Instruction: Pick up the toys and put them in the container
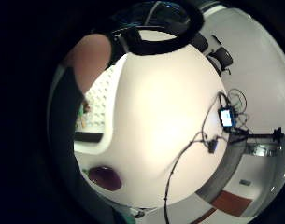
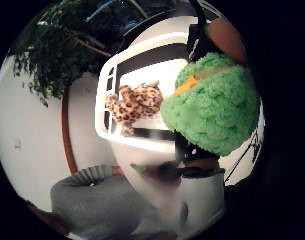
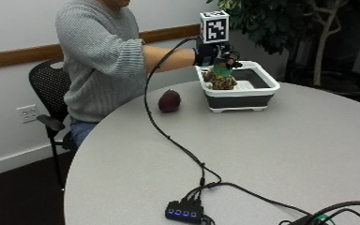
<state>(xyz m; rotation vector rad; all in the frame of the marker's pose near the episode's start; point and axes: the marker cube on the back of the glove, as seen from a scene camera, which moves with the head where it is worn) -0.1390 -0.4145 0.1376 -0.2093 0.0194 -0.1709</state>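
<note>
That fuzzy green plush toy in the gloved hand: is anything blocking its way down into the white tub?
Nothing visible does. The gloved right hand holds the fuzzy green plush toy right above the open white-and-black tub. A leopard-spotted plush toy already lies inside, with bare floor beside it.

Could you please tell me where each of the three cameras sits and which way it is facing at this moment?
Outside view: across the table, facing the seated person, whose gloved right hand holds a green toy over the white container.
Thumb side palm view: on the palm, looking at the green toy and the container holding a spotted toy; a fingertip and grey sleeve show.
Little finger side palm view: looks down on the table; a finger and strap show.
Shared: container and dark red toy.
</note>
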